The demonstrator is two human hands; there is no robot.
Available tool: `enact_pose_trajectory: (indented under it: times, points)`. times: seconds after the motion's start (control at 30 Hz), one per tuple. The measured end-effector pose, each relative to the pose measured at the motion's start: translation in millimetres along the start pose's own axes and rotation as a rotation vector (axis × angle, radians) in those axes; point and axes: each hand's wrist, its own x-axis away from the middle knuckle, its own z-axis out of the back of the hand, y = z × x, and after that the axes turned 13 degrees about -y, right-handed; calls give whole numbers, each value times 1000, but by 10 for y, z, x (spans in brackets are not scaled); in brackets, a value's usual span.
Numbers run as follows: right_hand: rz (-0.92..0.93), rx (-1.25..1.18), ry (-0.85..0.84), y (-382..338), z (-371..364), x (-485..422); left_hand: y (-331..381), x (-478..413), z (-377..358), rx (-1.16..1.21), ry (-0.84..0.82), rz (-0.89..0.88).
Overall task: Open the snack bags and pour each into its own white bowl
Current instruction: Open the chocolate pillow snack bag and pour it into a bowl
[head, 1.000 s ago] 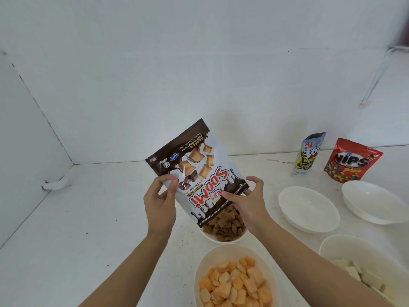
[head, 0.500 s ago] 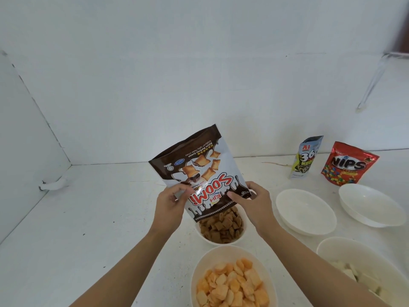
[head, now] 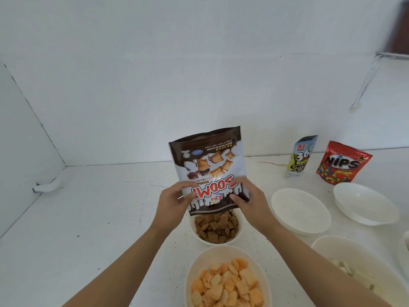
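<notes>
The brown-and-white cereal snack bag (head: 210, 165) hangs upside down, its open mouth just above a white bowl (head: 215, 241) filled with brown cereal pillows. My left hand (head: 171, 202) pinches the bag's lower left edge. My right hand (head: 249, 200) grips its lower right edge. Close to me stands another bowl (head: 193, 269) holding orange snack pieces. Two empty white bowls (head: 301, 209) (head: 365, 202) sit to the right. Behind them stand a blue-grey snack bag (head: 298, 158) and a red candy bag (head: 343, 165).
At the lower right a white bowl (head: 354, 258) holds pale pieces. White walls close the counter (head: 99, 218) at the back and left. A white clip-like object (head: 47, 186) lies by the left wall. A metal leg (head: 365, 83) slants down at the upper right.
The bag has swung from a leftward tilt to nearly straight upside down over the cereal bowl. Both hands have shifted slightly right and closer together along its lower edge.
</notes>
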Motion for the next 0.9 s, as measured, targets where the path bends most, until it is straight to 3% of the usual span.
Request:
enact_pose_trajectory:
  times: [0.13,0.27,0.37,0.77,0.9]
  points:
    - [-90,-206,33,59,-20,-59,47,-14,1,142,-22,25]
    - [-120,-311,69,18,-9,-53,90,-45,84,76,-146,77]
    - [-126,-374,88,1,7,-46,115,-47,100,11,-110,53]
    - [-152,-222,64,90,3,-57,101,-66,37,-59,-37,21]
    - [-97,-225,74,14,17,-64,139,-79,48,14,-22,6]
